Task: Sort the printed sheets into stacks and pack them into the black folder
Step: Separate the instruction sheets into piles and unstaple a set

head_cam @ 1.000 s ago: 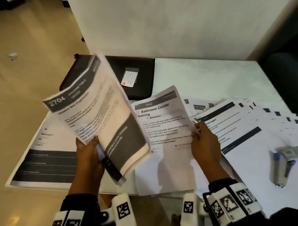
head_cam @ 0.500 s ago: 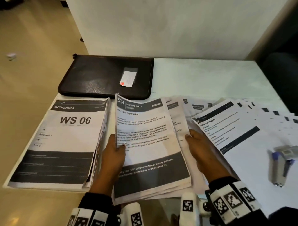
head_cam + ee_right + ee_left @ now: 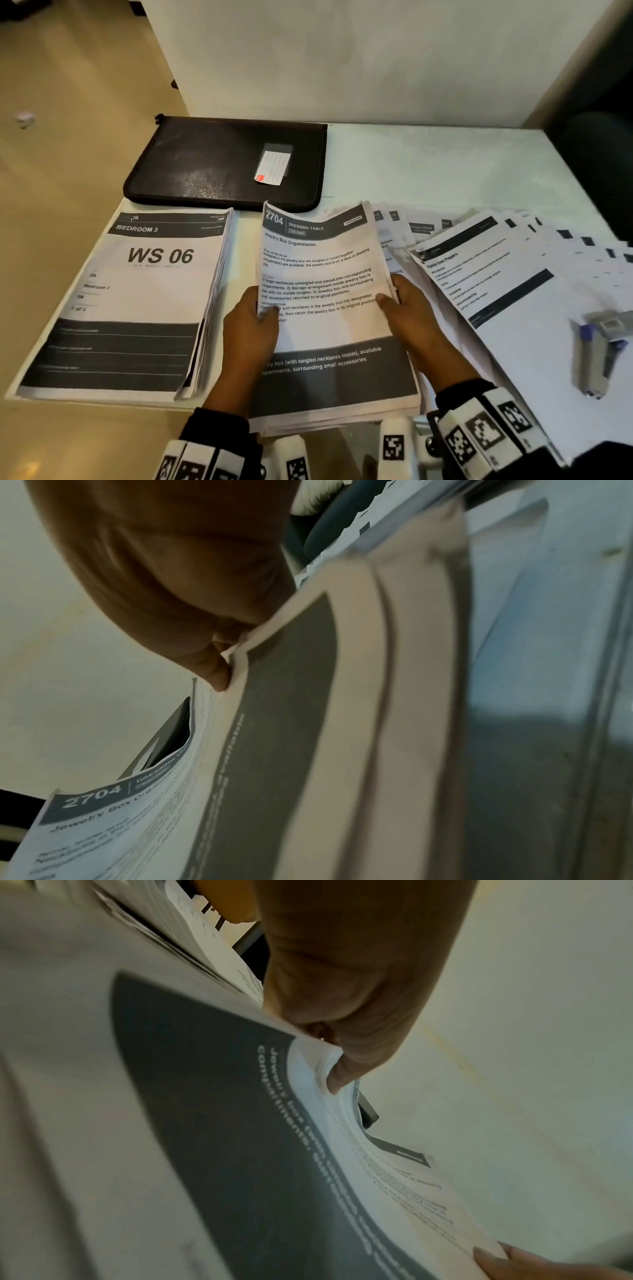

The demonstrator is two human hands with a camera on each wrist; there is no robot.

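A stack of printed sheets headed "2704 Dressing Table" (image 3: 329,301) lies in front of me on the white table. My left hand (image 3: 253,325) grips its left edge, thumb on top (image 3: 337,1074). My right hand (image 3: 404,308) grips its right edge, thumb on top (image 3: 212,669). The stack bows up slightly between them. Another stack, headed "WS 06" (image 3: 137,301), lies flat at the left. The black folder (image 3: 219,164) lies zipped shut at the back, beyond both stacks.
Several loose printed sheets (image 3: 507,274) are fanned out across the right of the table (image 3: 428,164). A grey and blue stapler (image 3: 596,353) rests on them near the right edge. A pale wall stands behind the table. The table's left edge borders the tan floor.
My left hand has brought the 2704 stack down from the air onto the table, over the "Bathroom Counter" sheet. My right hand has moved onto its right edge.
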